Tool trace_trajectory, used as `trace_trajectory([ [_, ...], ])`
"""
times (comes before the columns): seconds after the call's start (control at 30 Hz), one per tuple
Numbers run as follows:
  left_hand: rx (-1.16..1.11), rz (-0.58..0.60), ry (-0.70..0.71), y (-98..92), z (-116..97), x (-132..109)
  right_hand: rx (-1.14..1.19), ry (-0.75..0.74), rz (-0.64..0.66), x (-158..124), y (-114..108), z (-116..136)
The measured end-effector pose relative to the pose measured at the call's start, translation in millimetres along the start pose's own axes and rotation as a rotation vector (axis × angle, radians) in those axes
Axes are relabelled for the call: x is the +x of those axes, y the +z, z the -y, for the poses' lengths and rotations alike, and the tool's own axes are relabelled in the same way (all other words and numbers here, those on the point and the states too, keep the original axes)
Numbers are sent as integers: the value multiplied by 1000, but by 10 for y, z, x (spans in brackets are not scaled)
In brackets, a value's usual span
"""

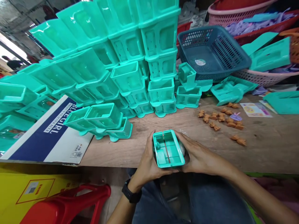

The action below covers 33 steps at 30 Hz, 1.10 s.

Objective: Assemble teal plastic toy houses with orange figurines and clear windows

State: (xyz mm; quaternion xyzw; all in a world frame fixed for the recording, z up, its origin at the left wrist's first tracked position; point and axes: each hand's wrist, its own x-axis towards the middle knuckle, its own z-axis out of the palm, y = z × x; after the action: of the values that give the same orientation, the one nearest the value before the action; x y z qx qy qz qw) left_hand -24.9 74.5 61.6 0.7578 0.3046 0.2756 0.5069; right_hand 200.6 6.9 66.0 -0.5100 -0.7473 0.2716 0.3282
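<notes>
A teal plastic box [168, 148] with an open top is held between my two hands at the table's front edge. My left hand [149, 158] is wrapped along its left side, thumb near the top rim. On the other side, my right hand [195, 154] grips the box, and a pale rounded shape shows under those fingers. Inside the box I see ribs and a dark slit across the floor. Small brown animal figures [220, 116] lie loose on the table to the right. Beyond my hands, similar teal boxes [161, 90] stand in stacks.
A dark blue basket [212, 53] sits at the back right, near pink baskets [240, 15] with purple pieces. Flat teal parts [233, 90] and a printed card [255, 109] lie there too. A cardboard sheet [63, 133] leans at left, above a red stool [67, 205].
</notes>
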Motion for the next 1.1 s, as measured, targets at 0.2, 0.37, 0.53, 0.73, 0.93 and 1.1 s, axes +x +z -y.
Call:
trace_trajectory([
  [0.2,-4,-11,3,-8,-23,-1,1,-22,19,14,0,-14],
  [0.37,-2,8,-12,-33,-27,-5,-21,-56,4,11,55,-58],
  [0.53,47,-5,-8,-26,-21,-13,33,-37,-2,65,25,46],
  [0.73,65,-29,22,-33,-6,-32,72,-32,6,120,-3,111],
  [0.93,62,-33,17,-54,-15,-43,93,-39,11,159,-18,147],
  [1.1,81,-64,-14,-41,-37,-42,75,-45,24,157,-32,147],
])
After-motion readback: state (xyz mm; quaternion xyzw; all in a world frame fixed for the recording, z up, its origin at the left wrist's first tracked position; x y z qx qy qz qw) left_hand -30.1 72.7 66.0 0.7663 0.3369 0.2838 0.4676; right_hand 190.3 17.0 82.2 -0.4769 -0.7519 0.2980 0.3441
